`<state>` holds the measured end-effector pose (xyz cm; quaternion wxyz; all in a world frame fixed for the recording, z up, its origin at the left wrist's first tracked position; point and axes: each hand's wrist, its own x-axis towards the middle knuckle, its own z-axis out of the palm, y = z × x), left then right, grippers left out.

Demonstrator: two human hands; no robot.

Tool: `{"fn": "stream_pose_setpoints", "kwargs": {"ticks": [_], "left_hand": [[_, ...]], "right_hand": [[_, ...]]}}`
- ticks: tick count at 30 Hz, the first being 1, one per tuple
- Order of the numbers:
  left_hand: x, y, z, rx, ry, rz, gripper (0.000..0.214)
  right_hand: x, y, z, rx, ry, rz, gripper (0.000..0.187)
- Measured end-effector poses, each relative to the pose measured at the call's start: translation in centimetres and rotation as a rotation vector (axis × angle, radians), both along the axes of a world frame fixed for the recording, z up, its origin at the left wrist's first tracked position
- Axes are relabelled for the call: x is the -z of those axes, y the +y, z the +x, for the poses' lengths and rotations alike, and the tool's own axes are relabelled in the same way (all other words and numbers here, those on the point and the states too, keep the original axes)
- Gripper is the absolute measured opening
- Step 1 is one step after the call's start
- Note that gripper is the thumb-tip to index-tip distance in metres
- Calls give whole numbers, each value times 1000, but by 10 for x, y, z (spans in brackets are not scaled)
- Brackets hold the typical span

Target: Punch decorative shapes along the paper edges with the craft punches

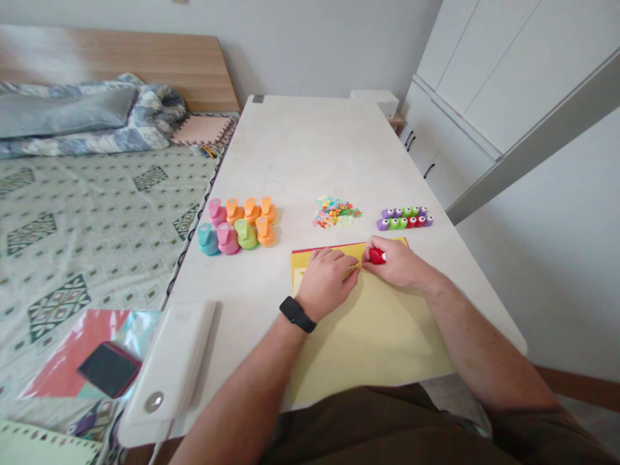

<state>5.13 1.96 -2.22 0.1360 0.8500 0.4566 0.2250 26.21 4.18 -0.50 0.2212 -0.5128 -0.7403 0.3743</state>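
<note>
The person's right hand (393,262) has its fingers (372,248) curled tight around a small red craft punch (376,256), which sits at the near edge of a yellow card (323,252), its nose toward the other hand. The left hand (327,281), with a black smartwatch (296,314) on the wrist, rests knuckles up on the card, its fingers pressed together and pointing at the punch; whether they pinch anything is hidden. Both forearms reach forward from the edge of the white surface (300,155), elbows wide, over a pale yellow sheet (368,345) that lies under the card. Beyond the hands lies a loose pile of colored paper cutouts (336,212), so some shapes are already punched. Eight larger lever punches (237,224) stand grouped to the left, and a double row of small punches (404,218) sits to the right, all out of hand.
</note>
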Motion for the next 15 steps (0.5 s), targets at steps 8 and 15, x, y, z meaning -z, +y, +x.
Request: {"fn": "stream_pose_setpoints", "kwargs": {"ticks": [8,15], "left_hand": [[1,2,1,-19,-90,-47,23],[2,2,3,-40,-166,-106,18]], "right_hand": [[0,0,-1,-10,22,1,12],[-2,-2,-3,-6,48,-14,13]]}}
